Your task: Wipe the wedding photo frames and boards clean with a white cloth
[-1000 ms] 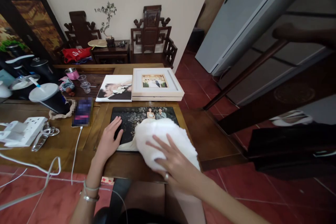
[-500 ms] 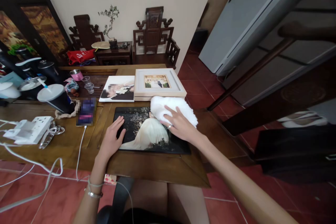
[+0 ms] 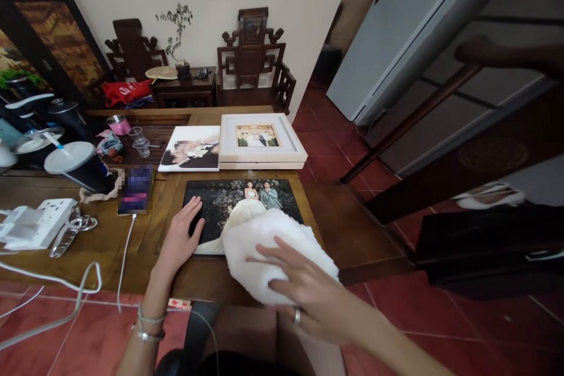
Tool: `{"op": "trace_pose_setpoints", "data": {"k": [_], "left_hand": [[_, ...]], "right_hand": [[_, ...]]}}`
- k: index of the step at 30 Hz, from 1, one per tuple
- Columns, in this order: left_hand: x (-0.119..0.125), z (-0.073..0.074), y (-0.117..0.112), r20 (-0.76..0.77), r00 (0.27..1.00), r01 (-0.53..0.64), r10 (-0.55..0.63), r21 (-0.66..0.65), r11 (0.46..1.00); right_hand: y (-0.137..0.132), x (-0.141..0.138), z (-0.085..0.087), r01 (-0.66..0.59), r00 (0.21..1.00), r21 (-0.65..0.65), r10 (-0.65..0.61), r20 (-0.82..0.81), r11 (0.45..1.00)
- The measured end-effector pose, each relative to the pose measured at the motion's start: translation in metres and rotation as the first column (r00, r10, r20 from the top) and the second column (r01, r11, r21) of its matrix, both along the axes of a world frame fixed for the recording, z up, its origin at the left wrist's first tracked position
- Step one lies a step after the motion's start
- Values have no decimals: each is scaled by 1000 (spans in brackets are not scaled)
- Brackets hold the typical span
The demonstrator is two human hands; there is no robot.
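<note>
A dark wedding photo panel (image 3: 207, 194) lies flat on the wooden table. My left hand (image 3: 178, 238) rests on its left edge, fingers stretched out. In my right hand (image 3: 304, 282) is a fluffy white cloth (image 3: 259, 241), with my fingers over its top. The cloth covers the panel's lower right part and hangs past the table's front edge. Two people in the print show above it. Whether the cloth presses on the panel or hovers just over it, I cannot tell.
Behind the panel are a white-edged photo print (image 3: 194, 155) and a light wooden picture frame (image 3: 286, 155). To the left lie a phone (image 3: 135, 188) on a cable, a lidded black cup (image 3: 77, 167), a hair claw clip (image 3: 73, 232) and a power strip (image 3: 55, 217).
My right hand has drawn the cloth from the panel's upper right corner toward me, uncovering the two people in the print. My left hand stays on the panel's left edge.
</note>
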State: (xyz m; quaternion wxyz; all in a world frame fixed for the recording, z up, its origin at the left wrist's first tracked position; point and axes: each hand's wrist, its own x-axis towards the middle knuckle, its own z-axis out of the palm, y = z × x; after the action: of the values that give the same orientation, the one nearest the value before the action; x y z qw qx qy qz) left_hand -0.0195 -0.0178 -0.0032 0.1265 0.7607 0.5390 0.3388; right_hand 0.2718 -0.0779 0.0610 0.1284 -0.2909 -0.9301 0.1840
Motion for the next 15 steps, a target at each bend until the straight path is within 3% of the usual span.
{"op": "trace_pose_setpoints", "data": {"k": [9, 12, 15], "left_hand": [[0, 2, 1, 1, 1000, -2, 2, -18, 1000], [1, 4, 1, 2, 1000, -12, 12, -40, 999], [2, 7, 0, 7, 1000, -16, 16, -44, 999]], "right_hand": [[108, 12, -16, 332, 943, 5, -332, 8, 943], [116, 15, -25, 390, 920, 58, -392, 23, 919], [94, 14, -40, 406, 909, 149, -415, 29, 901]]}}
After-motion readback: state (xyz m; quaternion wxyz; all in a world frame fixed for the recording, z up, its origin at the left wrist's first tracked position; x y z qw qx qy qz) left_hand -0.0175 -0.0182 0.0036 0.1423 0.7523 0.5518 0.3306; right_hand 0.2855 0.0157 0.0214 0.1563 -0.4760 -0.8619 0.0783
